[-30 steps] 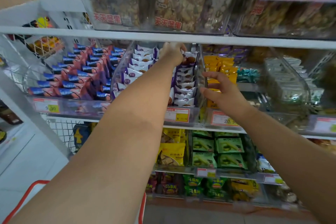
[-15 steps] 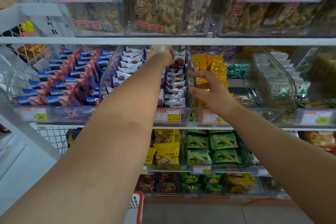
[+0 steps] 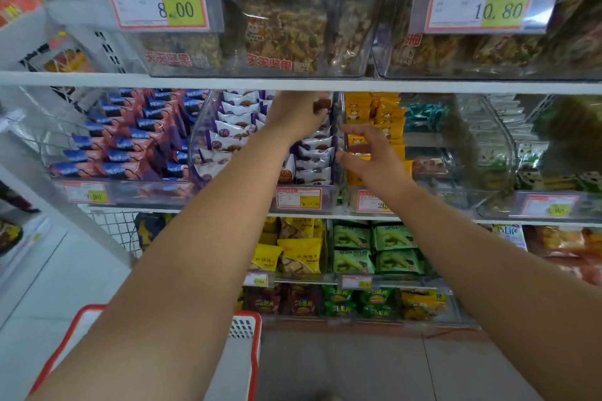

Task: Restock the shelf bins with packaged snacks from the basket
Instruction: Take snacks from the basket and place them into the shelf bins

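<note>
My left hand point(image 3: 298, 114) reaches deep into the clear bin point(image 3: 338, 153) of white-and-purple snack packs point(image 3: 314, 156) on the middle shelf. Its fingers curl over a pack with a brown picture point(image 3: 322, 106) at the back of the right-hand row. My right hand point(image 3: 369, 158) hovers at the bin's right wall with fingers spread and loosely bent, holding nothing. The red-rimmed white basket point(image 3: 250, 329) stands on the floor below my left forearm, and its contents are hidden.
A bin of blue-and-pink packs point(image 3: 130, 143) is on the left and a bin of yellow packs point(image 3: 384, 117) on the right. Price tags point(image 3: 299, 198) line the shelf edge. Nut bins point(image 3: 286, 26) sit overhead, with green point(image 3: 374, 247) and yellow bags point(image 3: 299, 254) below.
My left hand stays at the back of the white-and-purple bin. My right hand has lifted slightly along the bin's right wall. More of the basket shows at the bottom.
</note>
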Demonstrator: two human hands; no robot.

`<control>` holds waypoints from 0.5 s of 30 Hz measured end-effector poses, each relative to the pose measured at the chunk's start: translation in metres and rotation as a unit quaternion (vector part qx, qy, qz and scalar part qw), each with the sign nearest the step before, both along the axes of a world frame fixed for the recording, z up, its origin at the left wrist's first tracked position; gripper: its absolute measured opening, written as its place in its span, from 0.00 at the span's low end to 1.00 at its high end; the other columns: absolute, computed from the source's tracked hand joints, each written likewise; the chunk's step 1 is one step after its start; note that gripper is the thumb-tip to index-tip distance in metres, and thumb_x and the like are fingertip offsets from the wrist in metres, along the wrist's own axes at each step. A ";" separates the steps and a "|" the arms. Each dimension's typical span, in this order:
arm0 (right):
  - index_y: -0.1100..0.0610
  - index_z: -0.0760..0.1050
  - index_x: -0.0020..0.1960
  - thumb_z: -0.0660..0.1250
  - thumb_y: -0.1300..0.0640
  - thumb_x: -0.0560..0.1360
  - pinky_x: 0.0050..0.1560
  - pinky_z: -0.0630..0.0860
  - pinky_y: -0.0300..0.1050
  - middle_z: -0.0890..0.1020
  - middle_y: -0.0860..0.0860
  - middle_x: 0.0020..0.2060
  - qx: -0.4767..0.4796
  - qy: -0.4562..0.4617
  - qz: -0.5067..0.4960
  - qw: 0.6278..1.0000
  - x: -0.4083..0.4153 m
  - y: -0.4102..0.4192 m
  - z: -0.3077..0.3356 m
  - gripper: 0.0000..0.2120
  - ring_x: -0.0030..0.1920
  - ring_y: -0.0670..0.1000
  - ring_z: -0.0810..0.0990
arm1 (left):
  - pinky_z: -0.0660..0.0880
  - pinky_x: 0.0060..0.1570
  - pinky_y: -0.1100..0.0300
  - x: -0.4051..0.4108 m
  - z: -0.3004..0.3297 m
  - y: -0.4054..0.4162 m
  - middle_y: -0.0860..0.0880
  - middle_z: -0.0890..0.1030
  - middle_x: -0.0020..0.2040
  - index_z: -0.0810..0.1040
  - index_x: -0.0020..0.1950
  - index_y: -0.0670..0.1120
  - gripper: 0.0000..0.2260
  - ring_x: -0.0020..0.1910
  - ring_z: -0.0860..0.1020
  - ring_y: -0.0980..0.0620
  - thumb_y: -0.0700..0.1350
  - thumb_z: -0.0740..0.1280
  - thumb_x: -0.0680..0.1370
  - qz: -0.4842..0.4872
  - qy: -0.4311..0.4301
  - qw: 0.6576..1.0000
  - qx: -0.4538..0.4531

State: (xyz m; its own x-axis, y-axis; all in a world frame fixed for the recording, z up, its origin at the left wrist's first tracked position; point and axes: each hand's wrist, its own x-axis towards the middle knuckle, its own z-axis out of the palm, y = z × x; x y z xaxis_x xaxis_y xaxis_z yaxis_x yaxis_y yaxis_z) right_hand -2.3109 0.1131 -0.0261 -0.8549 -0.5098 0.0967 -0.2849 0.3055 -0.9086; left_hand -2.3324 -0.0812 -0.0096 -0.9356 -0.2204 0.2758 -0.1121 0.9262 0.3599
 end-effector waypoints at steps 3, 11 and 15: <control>0.44 0.72 0.61 0.69 0.56 0.77 0.42 0.72 0.30 0.72 0.44 0.61 0.001 -0.003 -0.011 1.000 -0.001 -0.002 0.003 0.15 0.50 0.35 0.74 | 0.75 0.53 0.52 0.034 -0.005 0.012 0.46 0.83 0.54 0.82 0.57 0.46 0.09 0.53 0.79 0.45 0.45 0.67 0.78 -0.047 0.061 0.997 0.026; 0.53 0.74 0.53 0.67 0.62 0.78 0.40 0.69 0.32 0.75 0.49 0.43 -0.095 0.089 0.015 0.991 0.057 -0.006 0.002 0.07 0.39 0.41 0.72 | 0.70 0.50 0.58 0.119 -0.009 0.021 0.46 0.82 0.52 0.82 0.56 0.44 0.09 0.54 0.76 0.47 0.42 0.67 0.78 -0.046 0.121 0.989 0.072; 0.49 0.74 0.50 0.66 0.65 0.77 0.38 0.71 0.32 0.77 0.41 0.37 -0.122 0.054 0.083 0.988 0.117 -0.027 -0.015 0.11 0.36 0.39 0.74 | 0.71 0.51 0.61 0.193 -0.030 0.011 0.48 0.80 0.51 0.81 0.56 0.43 0.08 0.53 0.76 0.49 0.41 0.66 0.78 0.008 0.189 0.977 0.097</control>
